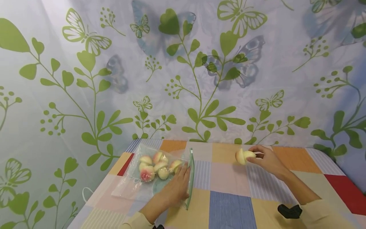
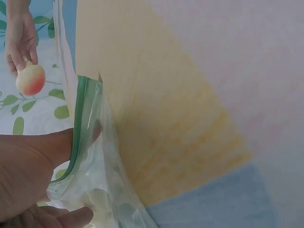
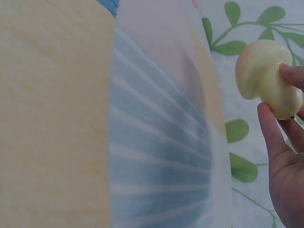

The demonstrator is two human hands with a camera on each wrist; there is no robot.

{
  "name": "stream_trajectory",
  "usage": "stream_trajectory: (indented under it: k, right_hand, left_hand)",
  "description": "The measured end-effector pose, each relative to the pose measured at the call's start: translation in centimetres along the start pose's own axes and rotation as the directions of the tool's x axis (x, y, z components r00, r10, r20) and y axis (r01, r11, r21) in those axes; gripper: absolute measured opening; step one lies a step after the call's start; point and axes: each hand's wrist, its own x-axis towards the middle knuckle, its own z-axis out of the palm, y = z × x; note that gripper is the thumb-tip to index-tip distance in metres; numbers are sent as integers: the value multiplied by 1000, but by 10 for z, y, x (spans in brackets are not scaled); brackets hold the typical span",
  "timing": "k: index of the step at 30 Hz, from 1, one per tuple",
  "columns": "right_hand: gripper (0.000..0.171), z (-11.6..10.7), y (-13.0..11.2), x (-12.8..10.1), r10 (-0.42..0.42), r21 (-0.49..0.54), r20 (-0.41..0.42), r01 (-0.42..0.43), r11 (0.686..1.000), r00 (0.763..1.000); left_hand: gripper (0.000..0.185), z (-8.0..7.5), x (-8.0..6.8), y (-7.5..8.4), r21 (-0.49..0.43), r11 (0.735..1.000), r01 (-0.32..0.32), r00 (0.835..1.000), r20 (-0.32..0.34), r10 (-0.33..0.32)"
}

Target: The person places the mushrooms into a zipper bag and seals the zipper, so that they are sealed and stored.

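Note:
My right hand (image 1: 267,159) pinches a cream toy mushroom (image 1: 241,156) with a peach-tinted cap, raised over the table's far right part. In the right wrist view, thumb and fingertips grip the mushroom (image 3: 263,71) by its stem, cap pointing away. A clear zip bag (image 1: 128,187) with a green seal lies on the left, several similar mushrooms (image 1: 163,172) inside. My left hand (image 1: 178,184) holds the bag near its mouth. In the left wrist view, a digit of the left hand (image 2: 33,166) passes behind the green seal (image 2: 84,109), its tip showing through the plastic.
A patchwork tablecloth (image 1: 231,206) in yellow, blue, pink and red covers the table. Behind its far edge hangs a curtain (image 1: 171,111) with green leaves and butterflies. A black strap (image 1: 289,211) sits at the right wrist. A white cable loop (image 1: 85,192) shows at the left edge.

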Motion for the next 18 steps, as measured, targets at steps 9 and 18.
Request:
stream_trajectory:
  k: [9,18]
  right_hand:
    - [44,23,-1,-3,-1,38,3,0,999,1000]
    - [52,40,-11,9,-8,53,-7,8,999,1000]
  left_hand:
    - [107,0,-1,-1,-48,999,8,1000,8,-8]
    - [107,-1,-1,-1,5,1000,3,1000,4,-3]
